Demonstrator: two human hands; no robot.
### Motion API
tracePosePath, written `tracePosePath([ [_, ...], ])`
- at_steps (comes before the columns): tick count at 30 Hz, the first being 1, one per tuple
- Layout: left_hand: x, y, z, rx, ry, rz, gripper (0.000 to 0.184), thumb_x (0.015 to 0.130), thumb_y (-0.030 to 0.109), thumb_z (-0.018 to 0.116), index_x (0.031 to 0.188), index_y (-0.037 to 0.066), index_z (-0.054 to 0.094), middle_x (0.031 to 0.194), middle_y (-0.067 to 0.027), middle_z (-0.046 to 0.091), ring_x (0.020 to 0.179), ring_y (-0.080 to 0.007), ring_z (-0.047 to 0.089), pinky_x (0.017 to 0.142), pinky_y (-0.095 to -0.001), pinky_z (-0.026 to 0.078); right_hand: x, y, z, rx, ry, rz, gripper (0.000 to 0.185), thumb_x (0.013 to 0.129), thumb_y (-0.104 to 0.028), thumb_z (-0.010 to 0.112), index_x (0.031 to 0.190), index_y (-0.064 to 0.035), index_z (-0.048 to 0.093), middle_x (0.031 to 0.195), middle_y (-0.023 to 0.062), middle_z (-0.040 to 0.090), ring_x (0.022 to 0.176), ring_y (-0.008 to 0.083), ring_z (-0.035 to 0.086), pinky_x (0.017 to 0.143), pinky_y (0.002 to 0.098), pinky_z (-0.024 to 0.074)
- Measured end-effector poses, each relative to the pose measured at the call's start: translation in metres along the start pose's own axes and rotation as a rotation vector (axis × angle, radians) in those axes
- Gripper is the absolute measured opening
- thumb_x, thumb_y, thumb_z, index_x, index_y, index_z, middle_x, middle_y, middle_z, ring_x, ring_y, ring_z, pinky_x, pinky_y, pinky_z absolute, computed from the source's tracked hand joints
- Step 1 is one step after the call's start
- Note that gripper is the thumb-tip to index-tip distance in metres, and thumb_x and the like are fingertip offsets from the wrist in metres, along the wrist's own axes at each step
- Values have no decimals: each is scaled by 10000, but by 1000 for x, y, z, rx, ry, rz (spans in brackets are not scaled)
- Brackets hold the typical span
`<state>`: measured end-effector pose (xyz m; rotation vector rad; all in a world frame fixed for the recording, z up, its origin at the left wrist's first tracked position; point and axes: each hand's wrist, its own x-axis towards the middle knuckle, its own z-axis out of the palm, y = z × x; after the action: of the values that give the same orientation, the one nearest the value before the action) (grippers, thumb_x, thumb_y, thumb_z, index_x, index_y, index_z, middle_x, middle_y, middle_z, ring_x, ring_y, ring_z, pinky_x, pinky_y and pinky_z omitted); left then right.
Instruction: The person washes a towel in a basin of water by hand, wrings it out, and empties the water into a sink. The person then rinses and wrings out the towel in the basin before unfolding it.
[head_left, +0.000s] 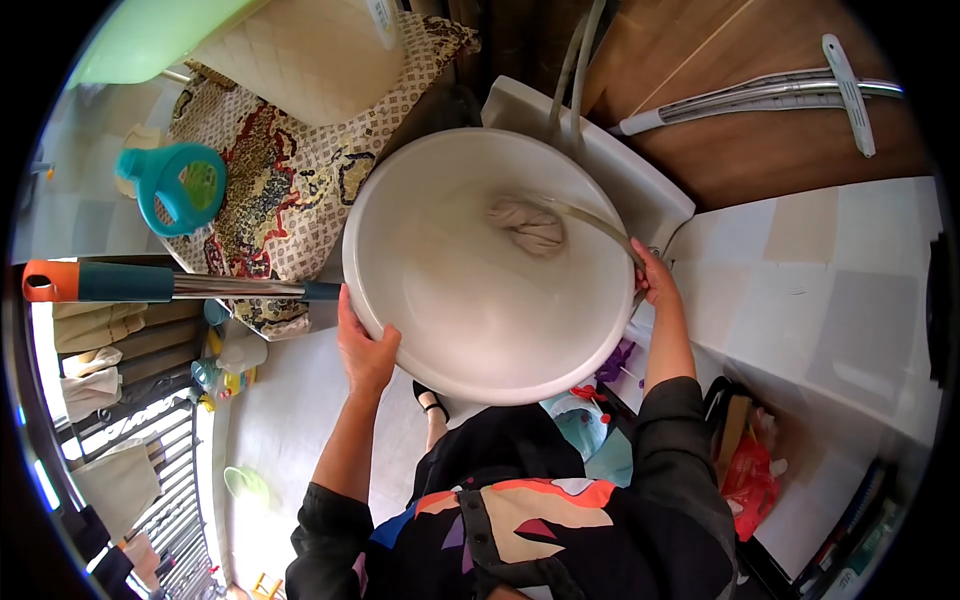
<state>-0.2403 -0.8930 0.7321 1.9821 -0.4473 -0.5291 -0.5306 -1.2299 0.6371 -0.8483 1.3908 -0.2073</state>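
Two bare hands frame a large, round white plastic basin directly in front of the person's body, just beside a white sink. On one side the left hand holds the rim, its thumb spread over the edge and its fingers against the outer wall, partly hidden. Across from it, the right hand has its fingers curled at the rim where a pale flexible hose crosses; I cannot tell whether they grip hose, rim or both.

A bunched beige fabric cloth lies inside, near the right side and touching the hose. What looks like cloudy water covers the bottom, so the basin is probably heavy, with a load that would slosh at any tilt. Its wall seems fairly stiff but likely to flex under weight, and wet plastic may be slippery. The rolled rim offers the best hold, at opposite points. The cloth should be soft, limp and heavy if soaked, better gathered from underneath; the hose looks bendable and light.
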Motion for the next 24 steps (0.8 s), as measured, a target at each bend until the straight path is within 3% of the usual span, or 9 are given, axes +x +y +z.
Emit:
tracePosePath([
  [9, -4, 4, -2, 39, -8, -29, 775, 665, 19, 549, 1335, -11, 159, 1081, -164, 528, 924, -201, 558, 799, -301, 457, 30, 4, -4, 25, -42, -24, 377, 688, -522, 645, 657, -163, 535, 468, -64, 424, 361, 43, 336, 328, 187, 211],
  [11, -5, 3, -3, 41, -4, -38, 777, 665, 19, 548, 1337, -7, 158, 1073, -160, 532, 924, -200, 558, 799, -300, 457, 35, 12, -12, 152, -169, -62, 384, 716, -483, 641, 832, -123, 581, 572, -46, 508, 429, 40, 411, 373, 182, 284],
  [12, -5, 2, -3, 43, -5, -45, 779, 665, 18, 548, 1338, -3, 156, 1064, -156, 536, 924, -198, 559, 799, -300, 457, 43, 20, -17, 146, -176, -63, 384, 716, -483, 641, 832, -123, 581, 572, -46, 508, 429, 40, 411, 373, 182, 284],
  [14, -6, 0, -3, 13, 3, -43, 785, 662, 15, 549, 1341, 3, 155, 1056, -150, 541, 928, -195, 557, 802, -299, 455, 61, 42, -22, 352, -62, -87, 460, 774, -488, 570, 997, -86, 583, 827, 18, 607, 647, 93, 549, 537, 208, 426],
  [15, -7, -2, -4, -14, 5, -41, 790, 660, 12, 550, 1344, 10, 154, 1048, -144, 545, 932, -192, 555, 805, -298, 452, 59, 44, -17, 339, -81, -78, 460, 774, -488, 570, 997, -86, 583, 827, 18, 607, 647, 93, 549, 537, 208, 426],
  [17, -7, -9, -3, -28, 28, -39, 795, 656, 9, 547, 1348, 18, 154, 1041, -139, 549, 936, -187, 553, 810, -293, 447, 56, 49, -1, 295, -173, -206, 527, 831, -483, 484, 1152, -67, 518, 1080, 68, 566, 936, 157, 544, 788, 258, 438],
  [18, -7, -12, -3, -48, 27, -26, 800, 653, 7, 545, 1351, 26, 153, 1034, -133, 552, 941, -182, 550, 814, -288, 443, 64, 61, 2, 192, -131, -193, 541, 869, -465, 416, 1203, -43, 471, 1146, 99, 531, 1049, 207, 493, 920, 322, 370],
  [24, -10, -1, -7, -79, 60, -136, 800, 642, 33, 551, 1351, 36, 182, 1038, -124, 545, 904, -164, 538, 796, -263, 427, 62, 50, 30, 286, -287, -103, 557, 845, -475, 458, 1190, -39, 477, 1140, 96, 533, 1036, 216, 496, 896, 329, 389],
])
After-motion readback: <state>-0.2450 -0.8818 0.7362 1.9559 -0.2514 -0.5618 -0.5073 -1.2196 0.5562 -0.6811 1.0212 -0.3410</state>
